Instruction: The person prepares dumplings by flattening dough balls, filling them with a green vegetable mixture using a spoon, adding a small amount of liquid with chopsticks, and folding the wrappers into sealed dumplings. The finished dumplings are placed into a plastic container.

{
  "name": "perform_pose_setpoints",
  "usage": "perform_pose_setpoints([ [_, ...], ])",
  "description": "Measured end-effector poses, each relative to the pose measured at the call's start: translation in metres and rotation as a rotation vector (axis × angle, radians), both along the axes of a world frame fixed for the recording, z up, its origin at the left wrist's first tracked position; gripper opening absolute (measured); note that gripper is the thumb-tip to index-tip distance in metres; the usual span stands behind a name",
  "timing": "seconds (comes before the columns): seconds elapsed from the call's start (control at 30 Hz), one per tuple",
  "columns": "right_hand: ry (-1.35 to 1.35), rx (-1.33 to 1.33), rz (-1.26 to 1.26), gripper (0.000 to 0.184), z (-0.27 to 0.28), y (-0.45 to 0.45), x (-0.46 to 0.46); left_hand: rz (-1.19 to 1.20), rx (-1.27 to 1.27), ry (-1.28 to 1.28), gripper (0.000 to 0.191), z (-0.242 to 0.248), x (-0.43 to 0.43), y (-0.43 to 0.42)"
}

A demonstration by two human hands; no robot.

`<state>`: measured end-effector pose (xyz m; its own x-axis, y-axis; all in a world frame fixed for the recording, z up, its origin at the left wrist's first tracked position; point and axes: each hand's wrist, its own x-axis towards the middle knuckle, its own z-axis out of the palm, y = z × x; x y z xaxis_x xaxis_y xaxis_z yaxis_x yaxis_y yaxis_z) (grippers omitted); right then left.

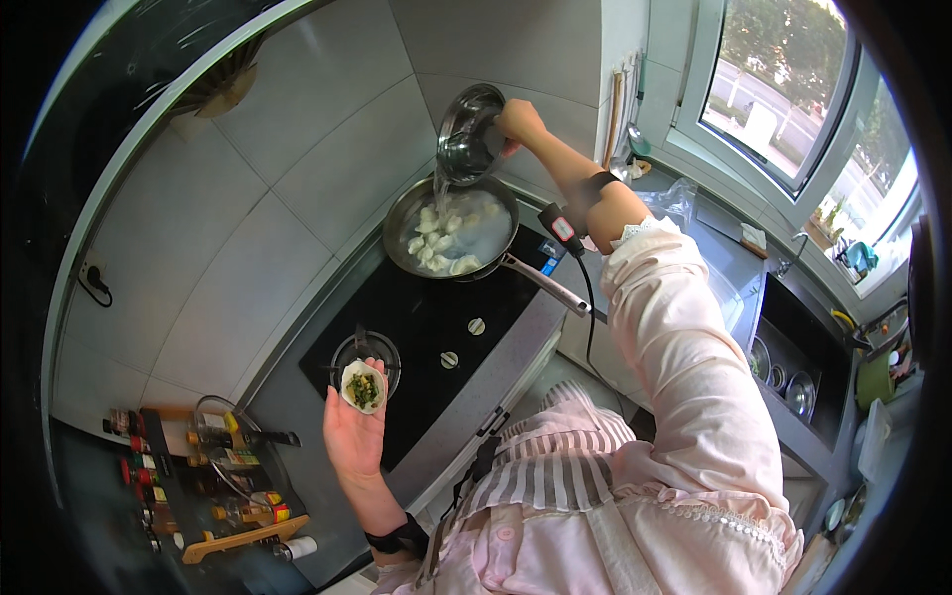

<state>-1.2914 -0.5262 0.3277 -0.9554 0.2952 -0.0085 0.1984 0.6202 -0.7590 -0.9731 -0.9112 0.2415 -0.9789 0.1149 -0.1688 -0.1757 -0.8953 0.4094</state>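
My right hand (522, 124) grips a stainless steel bowl (470, 141), tilted over the frying pan (449, 272) at the back of the hob. Clear liquid (442, 197) runs from the bowl's lip into the pan. Pale dumplings (440, 242) lie in cloudy liquid there, bunched toward the left and front. My left hand (355, 435) is palm up near the front burner (394, 357). On its fingers rests an open dumpling wrapper (363, 387) with chopped green and yellow filling in the middle.
The pan's long handle (549, 284) points toward me over the hob edge. A corded black device (561, 229) hangs beside my right forearm. Seasoning bottles (230, 461) fill a rack at the left. The sink (799, 372) holds metal bowls, and an opened window (773, 82) stands beyond.
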Motion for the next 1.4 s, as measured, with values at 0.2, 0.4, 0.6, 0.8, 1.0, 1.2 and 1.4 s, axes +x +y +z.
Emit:
perform_pose_setpoints([
  [0.2, -0.029, 0.052, 0.019, 0.024, -0.036, 0.013, -0.003, -0.062, -0.043, 0.008, 0.05, -0.001, -0.009, 0.017],
  [0.4, 0.015, 0.058, 0.297, 0.018, -0.136, 0.06, 0.029, -0.174, 0.048, -0.031, 0.051, -0.005, -0.023, 0.043],
  [0.6, -0.084, -1.002, -0.132, 0.022, -0.182, 0.117, 0.116, -0.352, 0.059, -0.091, 0.051, -0.008, -0.044, 0.098],
  [0.8, 0.059, -0.982, -0.31, 0.022, -0.195, 0.249, 0.236, -0.565, 0.038, -0.155, 0.051, -0.014, -0.056, 0.185],
  [1.0, 0.066, -0.807, -0.61, 0.021, -0.225, 0.387, 0.348, -0.76, 0.084, -0.239, 0.051, -0.02, -0.051, 0.281],
  [1.2, 0.215, -0.798, -0.937, 0.021, -0.272, 0.471, 0.4, -0.874, 0.061, -0.285, 0.048, -0.026, -0.04, 0.368],
  [1.4, 0.293, -0.955, -1.019, 0.022, -0.312, 0.51, 0.39, -0.909, 0.02, -0.335, 0.047, -0.024, -0.031, 0.442],
])
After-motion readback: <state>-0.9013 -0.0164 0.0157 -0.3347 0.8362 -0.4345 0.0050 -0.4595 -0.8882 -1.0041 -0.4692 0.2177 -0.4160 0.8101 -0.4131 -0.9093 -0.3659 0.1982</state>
